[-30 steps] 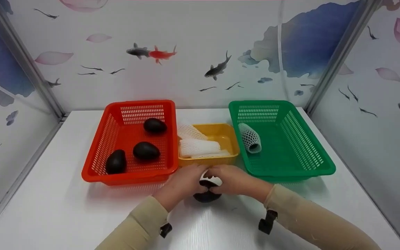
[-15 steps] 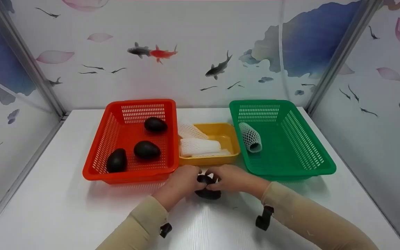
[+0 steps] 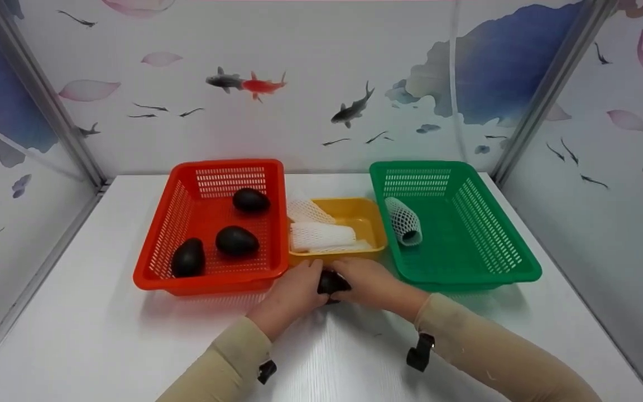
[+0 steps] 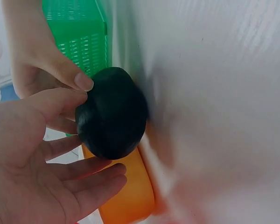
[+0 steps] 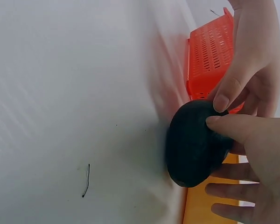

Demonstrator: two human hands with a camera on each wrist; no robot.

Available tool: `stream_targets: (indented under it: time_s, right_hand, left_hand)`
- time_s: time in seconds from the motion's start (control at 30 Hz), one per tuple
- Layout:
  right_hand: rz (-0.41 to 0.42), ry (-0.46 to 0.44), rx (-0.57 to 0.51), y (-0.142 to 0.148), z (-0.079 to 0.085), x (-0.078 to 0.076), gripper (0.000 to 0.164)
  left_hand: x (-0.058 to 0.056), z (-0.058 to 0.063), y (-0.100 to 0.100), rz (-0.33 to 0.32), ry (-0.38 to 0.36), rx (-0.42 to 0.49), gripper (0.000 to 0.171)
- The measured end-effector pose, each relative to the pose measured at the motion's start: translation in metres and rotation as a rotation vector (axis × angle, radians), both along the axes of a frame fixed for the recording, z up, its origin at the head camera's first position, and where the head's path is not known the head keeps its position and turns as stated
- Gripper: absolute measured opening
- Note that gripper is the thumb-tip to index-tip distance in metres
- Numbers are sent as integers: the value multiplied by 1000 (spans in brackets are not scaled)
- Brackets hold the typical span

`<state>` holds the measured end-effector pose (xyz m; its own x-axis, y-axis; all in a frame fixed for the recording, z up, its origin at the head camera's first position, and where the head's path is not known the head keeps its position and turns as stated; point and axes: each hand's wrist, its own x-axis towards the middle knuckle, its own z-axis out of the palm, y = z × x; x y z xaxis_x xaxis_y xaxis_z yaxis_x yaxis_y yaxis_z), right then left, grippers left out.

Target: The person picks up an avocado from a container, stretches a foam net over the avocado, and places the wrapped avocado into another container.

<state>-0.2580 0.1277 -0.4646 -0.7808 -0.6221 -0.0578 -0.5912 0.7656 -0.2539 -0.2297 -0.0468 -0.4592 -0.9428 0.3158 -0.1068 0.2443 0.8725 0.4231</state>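
A dark, smooth avocado (image 3: 332, 283) is held between both hands, low over the white table in front of the yellow bin. My left hand (image 3: 293, 290) grips its left side, and my right hand (image 3: 374, 285) grips the right side. In the left wrist view, the two thumbs meet near one end of the avocado (image 4: 113, 114). From the right wrist, the fingers of the right hand (image 5: 266, 154) reach behind the avocado (image 5: 196, 144). Part of the far side is hidden by the hands.
The red basket (image 3: 210, 282) at left contains several avocados (image 3: 236, 241). White foam net sleeves (image 3: 321, 236) lie in the yellow bin (image 3: 370, 223). In the green basket (image 3: 466, 240) lies a net sleeve (image 3: 403, 220) with something dark inside. Walls enclose the table's back and sides.
The avocado has shifted away from the body, toward the yellow bin, and turned between the hands. More of it is now covered by the hands. The baskets have stayed put.
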Motion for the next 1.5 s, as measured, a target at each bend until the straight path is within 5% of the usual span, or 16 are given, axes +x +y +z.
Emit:
stream_targets:
  time_s: [0.6,1.0,1.2,1.5]
  right_hand:
    - [66,111,8,8,18,-4,45]
    - [-109,80,-27,13,34,-22,40]
    - [-227,12,-25,10,37,-36,44]
    - [-274,-5,21,4,31,-56,43]
  left_hand:
    - [3,17,6,1,44,26,58]
    - [-10,37,14,-14,104,-38,51]
    - [-22,39,13,17,114,-42,52]
    - [-35,35,13,47,96,-37,51]
